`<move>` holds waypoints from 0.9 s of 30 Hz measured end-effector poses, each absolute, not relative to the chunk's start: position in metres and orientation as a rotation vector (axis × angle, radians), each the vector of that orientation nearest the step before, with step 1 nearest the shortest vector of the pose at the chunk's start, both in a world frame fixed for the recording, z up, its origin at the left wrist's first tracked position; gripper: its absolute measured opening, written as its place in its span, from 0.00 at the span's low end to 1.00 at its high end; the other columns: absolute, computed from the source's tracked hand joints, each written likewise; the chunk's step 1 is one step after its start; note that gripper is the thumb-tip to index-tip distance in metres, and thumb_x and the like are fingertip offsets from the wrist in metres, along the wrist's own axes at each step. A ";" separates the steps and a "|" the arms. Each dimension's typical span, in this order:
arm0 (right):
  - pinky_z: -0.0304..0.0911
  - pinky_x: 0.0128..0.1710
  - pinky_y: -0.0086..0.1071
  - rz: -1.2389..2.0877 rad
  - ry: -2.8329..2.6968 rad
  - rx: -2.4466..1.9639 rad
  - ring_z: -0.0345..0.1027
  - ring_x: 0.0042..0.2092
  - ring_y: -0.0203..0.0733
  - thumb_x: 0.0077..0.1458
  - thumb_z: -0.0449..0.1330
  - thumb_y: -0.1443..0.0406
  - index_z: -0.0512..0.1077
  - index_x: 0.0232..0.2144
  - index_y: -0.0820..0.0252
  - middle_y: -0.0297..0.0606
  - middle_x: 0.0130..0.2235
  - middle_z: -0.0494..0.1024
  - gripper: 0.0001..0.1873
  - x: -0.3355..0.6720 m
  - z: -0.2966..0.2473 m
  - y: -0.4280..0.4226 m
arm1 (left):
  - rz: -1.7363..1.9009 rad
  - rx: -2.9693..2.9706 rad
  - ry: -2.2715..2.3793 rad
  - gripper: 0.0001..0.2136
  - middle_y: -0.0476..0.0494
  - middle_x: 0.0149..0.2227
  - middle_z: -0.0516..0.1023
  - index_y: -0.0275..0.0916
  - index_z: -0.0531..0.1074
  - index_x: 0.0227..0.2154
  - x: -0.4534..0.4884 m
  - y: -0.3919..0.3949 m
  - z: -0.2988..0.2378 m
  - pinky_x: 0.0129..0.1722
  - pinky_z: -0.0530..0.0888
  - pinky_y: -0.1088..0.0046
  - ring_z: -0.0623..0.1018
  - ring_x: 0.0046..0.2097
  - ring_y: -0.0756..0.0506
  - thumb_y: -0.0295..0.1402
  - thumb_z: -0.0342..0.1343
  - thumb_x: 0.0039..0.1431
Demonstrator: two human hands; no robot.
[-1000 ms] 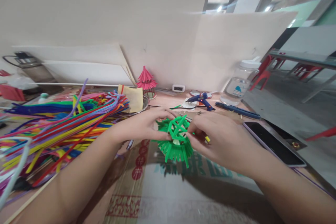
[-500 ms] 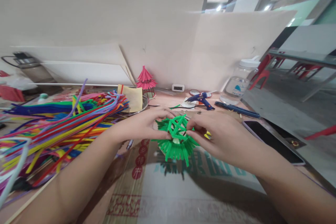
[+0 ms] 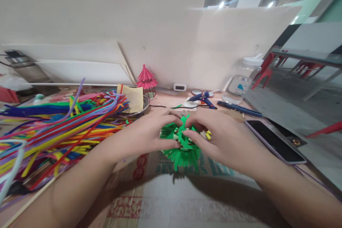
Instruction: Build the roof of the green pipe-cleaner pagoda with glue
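Between my hands, over the cardboard, is a green pipe-cleaner model (image 3: 184, 155) with a fringed, roof-like skirt and crossing strips on top. My left hand (image 3: 149, 131) is closed on its left side, the thumb pressing near the middle of the model. From the right, my right hand (image 3: 213, 131) pinches the upper strips between thumb and fingers. The fingers of both hands hide parts of the model's sides. A small yellow piece (image 3: 208, 135) shows beside the right fingers.
Many coloured pipe cleaners (image 3: 66, 128) lie heaped at left. Behind stand a pink pagoda-shaped model (image 3: 146, 78), a small digital clock (image 3: 180, 87) and a blue glue gun (image 3: 203, 99). A water bottle (image 3: 240, 82), a blue cutter (image 3: 239, 109) and a phone (image 3: 275, 140) are at right.
The green model has turned and tilted in my hands. My right fingers have moved left, over its top strips, and my left thumb has shifted slightly right.
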State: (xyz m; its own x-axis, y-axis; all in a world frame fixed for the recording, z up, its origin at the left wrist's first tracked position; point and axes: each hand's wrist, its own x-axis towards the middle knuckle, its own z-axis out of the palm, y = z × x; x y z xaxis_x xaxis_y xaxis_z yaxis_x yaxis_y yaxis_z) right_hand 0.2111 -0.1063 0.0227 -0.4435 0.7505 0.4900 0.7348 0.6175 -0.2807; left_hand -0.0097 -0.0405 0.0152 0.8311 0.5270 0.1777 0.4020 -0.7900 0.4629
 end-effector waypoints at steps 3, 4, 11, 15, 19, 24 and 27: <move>0.60 0.37 0.33 0.031 -2.274 -1.152 0.70 0.35 0.40 0.61 0.59 0.67 0.71 0.34 0.58 0.36 0.34 0.78 0.03 0.212 0.022 -0.108 | 0.415 2.617 0.714 0.16 0.42 0.55 0.73 0.44 0.74 0.50 -0.009 -0.042 0.015 0.56 0.70 0.63 0.74 0.55 0.40 0.40 0.62 0.61; 0.60 0.38 0.33 0.030 -2.281 -1.148 0.70 0.36 0.41 0.62 0.58 0.67 0.71 0.34 0.58 0.36 0.34 0.78 0.03 0.212 0.022 -0.109 | 0.416 2.617 0.716 0.16 0.42 0.54 0.73 0.44 0.74 0.50 -0.009 -0.042 0.015 0.56 0.70 0.63 0.74 0.55 0.40 0.40 0.62 0.61; 0.60 0.41 0.35 0.032 -2.330 -1.154 0.71 0.37 0.41 0.62 0.58 0.68 0.72 0.32 0.59 0.36 0.34 0.78 0.05 0.211 0.021 -0.108 | 0.410 2.617 0.737 0.17 0.42 0.53 0.74 0.44 0.74 0.51 -0.007 -0.043 0.016 0.57 0.69 0.63 0.74 0.55 0.40 0.40 0.62 0.60; 0.60 0.40 0.35 0.054 -2.321 -1.181 0.71 0.38 0.42 0.62 0.58 0.68 0.72 0.32 0.59 0.37 0.35 0.79 0.05 0.209 0.023 -0.108 | 0.420 2.606 0.722 0.16 0.43 0.55 0.74 0.43 0.74 0.51 -0.007 -0.044 0.017 0.57 0.69 0.64 0.73 0.56 0.40 0.39 0.62 0.61; 0.62 0.41 0.35 0.128 -2.274 -1.123 0.72 0.39 0.41 0.63 0.57 0.68 0.73 0.37 0.58 0.36 0.36 0.79 0.04 0.215 0.022 -0.107 | 0.439 2.587 0.712 0.16 0.43 0.53 0.75 0.44 0.75 0.50 -0.009 -0.042 0.015 0.56 0.70 0.64 0.74 0.55 0.40 0.38 0.62 0.60; 0.62 0.44 0.35 0.130 -2.331 -0.904 0.72 0.44 0.41 0.61 0.58 0.72 0.76 0.40 0.56 0.36 0.41 0.81 0.10 0.228 0.020 -0.101 | 0.429 2.617 0.700 0.16 0.43 0.55 0.74 0.45 0.73 0.51 -0.009 -0.041 0.014 0.58 0.69 0.63 0.73 0.56 0.40 0.40 0.62 0.61; 0.63 0.44 0.36 0.120 -2.364 -0.867 0.72 0.43 0.41 0.59 0.59 0.73 0.77 0.39 0.56 0.36 0.39 0.81 0.10 0.229 0.021 -0.100 | 0.398 2.630 0.707 0.16 0.43 0.55 0.74 0.45 0.73 0.51 -0.009 -0.042 0.015 0.59 0.68 0.63 0.73 0.56 0.40 0.39 0.62 0.61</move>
